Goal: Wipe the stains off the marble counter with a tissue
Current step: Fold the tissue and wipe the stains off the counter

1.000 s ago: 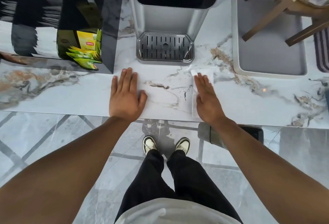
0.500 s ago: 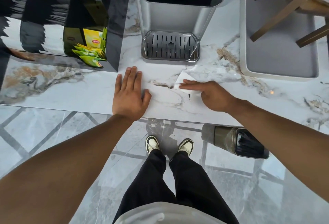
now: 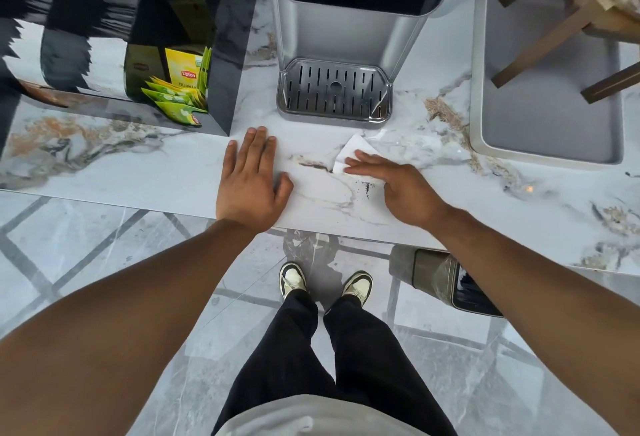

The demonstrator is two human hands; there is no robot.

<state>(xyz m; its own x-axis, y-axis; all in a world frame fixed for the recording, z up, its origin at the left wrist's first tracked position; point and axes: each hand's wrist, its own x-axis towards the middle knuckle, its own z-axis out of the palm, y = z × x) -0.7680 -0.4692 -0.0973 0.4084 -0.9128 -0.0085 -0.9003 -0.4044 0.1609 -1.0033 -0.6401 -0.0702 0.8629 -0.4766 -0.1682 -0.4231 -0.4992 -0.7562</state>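
A white tissue [image 3: 353, 155] lies flat on the white marble counter [image 3: 156, 175], just in front of the dispenser's drip tray. My right hand [image 3: 398, 186] presses on the tissue with its fingers pointing left, covering most of it. Small dark specks of stain [image 3: 367, 189] sit on the marble just below the tissue, beside my right thumb. A brown streak [image 3: 311, 164] lies left of the tissue. My left hand [image 3: 251, 179] rests flat on the counter with fingers together, holding nothing.
A silver water dispenser with a slotted drip tray [image 3: 334, 90] stands at the back. A black glossy box with yellow tea bags [image 3: 173, 89] is at the left. A grey tray [image 3: 547, 116] holds a wooden stand at the right. A bin [image 3: 436, 276] stands below the counter edge.
My right hand turned from pointing away to pointing left and slid the tissue leftward and up over the counter. The dark specks are uncovered now. The left hand has stayed put.
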